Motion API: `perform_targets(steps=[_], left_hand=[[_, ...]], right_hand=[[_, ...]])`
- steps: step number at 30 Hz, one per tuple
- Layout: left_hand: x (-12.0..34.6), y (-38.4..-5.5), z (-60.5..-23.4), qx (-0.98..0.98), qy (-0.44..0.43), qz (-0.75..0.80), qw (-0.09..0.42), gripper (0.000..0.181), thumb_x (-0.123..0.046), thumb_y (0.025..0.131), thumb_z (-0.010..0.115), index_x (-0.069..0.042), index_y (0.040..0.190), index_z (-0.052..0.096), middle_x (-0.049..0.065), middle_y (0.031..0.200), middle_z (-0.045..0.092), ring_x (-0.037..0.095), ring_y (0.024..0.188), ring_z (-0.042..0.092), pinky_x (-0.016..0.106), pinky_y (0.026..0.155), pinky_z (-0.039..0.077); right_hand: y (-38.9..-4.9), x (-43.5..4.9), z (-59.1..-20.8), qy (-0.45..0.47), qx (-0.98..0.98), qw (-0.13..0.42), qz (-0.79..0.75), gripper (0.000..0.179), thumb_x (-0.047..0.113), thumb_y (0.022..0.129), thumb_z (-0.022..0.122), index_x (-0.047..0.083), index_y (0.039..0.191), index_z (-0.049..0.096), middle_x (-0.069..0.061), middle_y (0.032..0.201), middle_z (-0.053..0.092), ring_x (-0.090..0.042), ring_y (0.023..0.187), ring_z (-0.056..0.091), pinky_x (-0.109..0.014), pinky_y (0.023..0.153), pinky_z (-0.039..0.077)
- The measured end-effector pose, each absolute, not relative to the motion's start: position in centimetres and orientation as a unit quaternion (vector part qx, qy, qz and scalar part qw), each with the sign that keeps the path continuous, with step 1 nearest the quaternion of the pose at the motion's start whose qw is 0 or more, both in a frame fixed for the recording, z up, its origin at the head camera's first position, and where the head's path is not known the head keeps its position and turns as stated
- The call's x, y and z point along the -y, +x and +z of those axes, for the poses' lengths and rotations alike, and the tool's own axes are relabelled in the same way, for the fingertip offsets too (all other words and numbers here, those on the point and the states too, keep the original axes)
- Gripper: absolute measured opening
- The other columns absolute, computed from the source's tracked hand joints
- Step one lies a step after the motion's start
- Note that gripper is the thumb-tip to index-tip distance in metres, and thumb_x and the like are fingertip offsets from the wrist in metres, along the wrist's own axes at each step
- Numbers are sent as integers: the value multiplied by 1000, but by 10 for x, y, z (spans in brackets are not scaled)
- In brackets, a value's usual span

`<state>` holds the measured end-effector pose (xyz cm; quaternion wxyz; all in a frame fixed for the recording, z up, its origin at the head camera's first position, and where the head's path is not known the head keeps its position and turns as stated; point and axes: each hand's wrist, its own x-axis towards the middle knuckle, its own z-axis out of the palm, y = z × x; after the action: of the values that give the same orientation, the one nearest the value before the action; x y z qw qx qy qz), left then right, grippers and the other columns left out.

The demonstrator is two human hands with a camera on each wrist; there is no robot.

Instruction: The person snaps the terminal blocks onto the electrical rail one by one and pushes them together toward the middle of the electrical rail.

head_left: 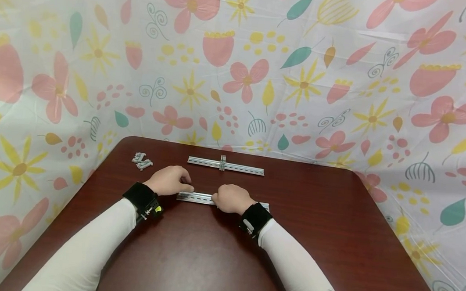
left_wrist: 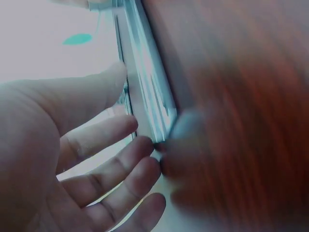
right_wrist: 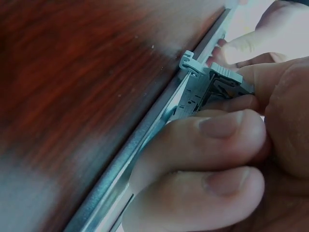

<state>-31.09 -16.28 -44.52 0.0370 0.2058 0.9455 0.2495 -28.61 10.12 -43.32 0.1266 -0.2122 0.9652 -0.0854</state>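
A slotted metal DIN rail [head_left: 198, 198] lies crosswise on the table in front of me. My right hand [head_left: 232, 199] pinches a small grey DIN rail end clamp [right_wrist: 193, 92] between thumb and index finger, its hooked foot at the rail's edge. Whether the clamp is seated I cannot tell. The other right fingers curl along the rail [right_wrist: 140, 140]. At the rail's left end is my left hand [head_left: 169, 181], its fingers loosely bent and the thumb apart from them. Nothing shows in its grasp in the left wrist view, where the fingertips [left_wrist: 145, 166] are close to the rail's end.
Farther back lies a second DIN rail [head_left: 243, 168] with grey clamps [head_left: 222, 162] standing upright near its middle. Several loose grey clamps [head_left: 142, 161] lie in a small pile at the back left. A flowered curtain [head_left: 243, 102] hangs behind the dark red-brown table [head_left: 312, 211].
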Motion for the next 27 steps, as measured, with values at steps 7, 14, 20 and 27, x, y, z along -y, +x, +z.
perform_targets(steps=[7,14,20,27], left_hand=[[185,-313,-433,-958,145,248,-13,34,-33,103,82,-5,122,82,11,117,80,31,108,75,54,94,61],[216,-318,-434,-969,74,218,-88,34,-27,103,80,0,124,79,21,121,73,42,110,70,62,90,60],[237,-318,-436,-974,33,191,-115,32,-22,102,77,4,121,78,28,115,67,49,108,63,65,83,58],[252,-317,-440,-981,-9,165,-102,38,-24,103,73,8,122,74,36,115,59,57,109,54,70,84,54]], right_hand=[[-288,-103,-434,-219,-964,123,-89,53,33,115,49,18,65,62,-2,74,58,-21,66,55,-41,66,50],[-289,-103,-433,-219,-964,122,-89,53,33,114,50,18,65,64,-2,75,60,-21,67,55,-41,64,50],[-288,-104,-434,-218,-964,121,-88,53,33,114,50,18,66,65,-3,75,62,-21,66,56,-42,64,51],[-288,-104,-436,-219,-964,121,-89,51,34,114,49,18,68,67,-2,79,63,-20,69,57,-42,65,52]])
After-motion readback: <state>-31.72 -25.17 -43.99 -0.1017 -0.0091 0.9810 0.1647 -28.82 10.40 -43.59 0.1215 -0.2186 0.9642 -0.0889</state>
